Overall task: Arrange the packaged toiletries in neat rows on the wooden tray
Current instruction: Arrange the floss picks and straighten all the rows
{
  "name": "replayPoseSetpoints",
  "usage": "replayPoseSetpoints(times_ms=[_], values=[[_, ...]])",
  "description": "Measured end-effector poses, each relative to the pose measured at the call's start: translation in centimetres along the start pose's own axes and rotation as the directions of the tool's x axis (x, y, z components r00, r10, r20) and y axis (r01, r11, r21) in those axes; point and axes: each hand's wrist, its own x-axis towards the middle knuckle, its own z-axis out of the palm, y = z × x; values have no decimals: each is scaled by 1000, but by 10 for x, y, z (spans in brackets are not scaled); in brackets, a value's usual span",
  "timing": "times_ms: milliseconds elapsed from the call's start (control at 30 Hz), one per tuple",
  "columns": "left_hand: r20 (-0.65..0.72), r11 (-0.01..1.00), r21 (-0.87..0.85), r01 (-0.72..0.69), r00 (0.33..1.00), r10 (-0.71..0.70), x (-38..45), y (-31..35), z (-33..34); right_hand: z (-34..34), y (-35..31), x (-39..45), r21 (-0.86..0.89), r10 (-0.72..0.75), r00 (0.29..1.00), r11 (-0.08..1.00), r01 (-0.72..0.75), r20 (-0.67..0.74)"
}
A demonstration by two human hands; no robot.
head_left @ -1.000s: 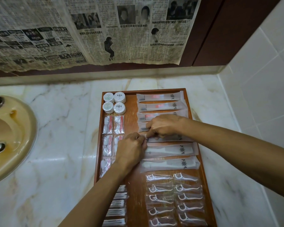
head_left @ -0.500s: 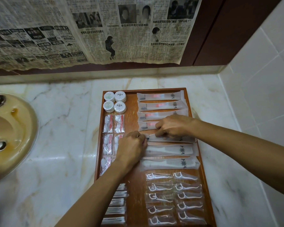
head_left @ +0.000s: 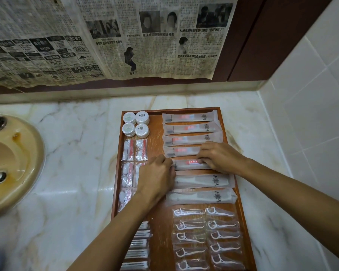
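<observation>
A wooden tray [head_left: 229, 126] lies on the marble counter, filled with packaged toiletries. Several toothbrush packets [head_left: 190, 128] form a row down its right side. One toothbrush packet [head_left: 192, 164] lies between my hands. My left hand [head_left: 157, 178] pinches its left end and my right hand [head_left: 219, 156] holds its right end with curled fingers. Below it lie two comb packets [head_left: 202, 180]. Round white soaps [head_left: 136, 123] sit at the far left corner, with cotton packets [head_left: 134, 149] below them.
Floss pick packets [head_left: 205, 237] fill the tray's near right; cotton swab packets [head_left: 139, 249] lie at its near left. A beige sink [head_left: 14, 161] is set into the counter at left. White tiled wall [head_left: 309, 106] stands close on the right. Newspaper [head_left: 110, 38] hangs behind.
My right hand has slid rightward along the toothbrush packet to its right end, uncovering the packet's red print. My left hand stays at its left end.
</observation>
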Motion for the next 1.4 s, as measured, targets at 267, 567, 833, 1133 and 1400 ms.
replayPoseSetpoints(times_ms=[267,567,833,1133,1400], values=[[20,992,81,-97,995,96,2,2,2,0,-17,1,-8,34,999,999,-35,-40],[64,993,74,-90,994,85,5,3,4,-18,-26,32,-189,-143,903,953,236,405],[57,995,60,-73,996,70,6,4,4,-19,-21,41,-198,-155,875,942,271,459],[60,999,14,-51,997,50,5,1,9,-23,-5,21,-205,-145,894,946,251,423],[46,998,8,-67,997,66,4,-1,10,-22,20,-11,-195,-90,965,971,141,248]])
